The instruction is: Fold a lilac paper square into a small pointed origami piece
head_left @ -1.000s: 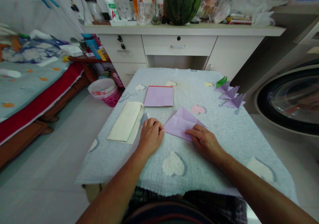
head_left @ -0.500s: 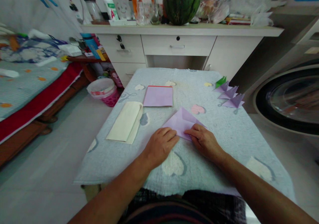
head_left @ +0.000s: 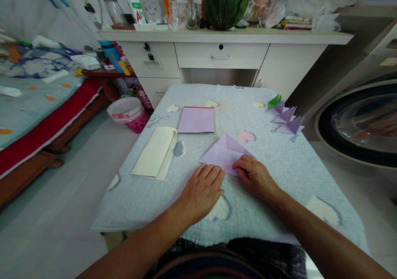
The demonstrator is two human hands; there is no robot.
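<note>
A folded lilac paper (head_left: 223, 152) lies as a triangle on the pale blue cloth-covered table (head_left: 279, 163). My left hand (head_left: 203, 190) lies flat with its fingers stretched out, the fingertips at the paper's near left edge. My right hand (head_left: 254, 176) rests on the paper's near right corner with its fingers curled down and pressing on it.
A stack of lilac square sheets (head_left: 196, 119) lies further back. A cream folded sheet (head_left: 155, 151) is at the left. Folded lilac and green paper pieces (head_left: 285, 115) sit at the right edge. A desk (head_left: 221, 55) stands behind, a pink bin (head_left: 127, 112) on the floor, a washing machine (head_left: 356, 121) right.
My left hand has slid right and toward me along the paper's near edge and opened from a loose fist to flat. My right hand has stayed on the paper.
</note>
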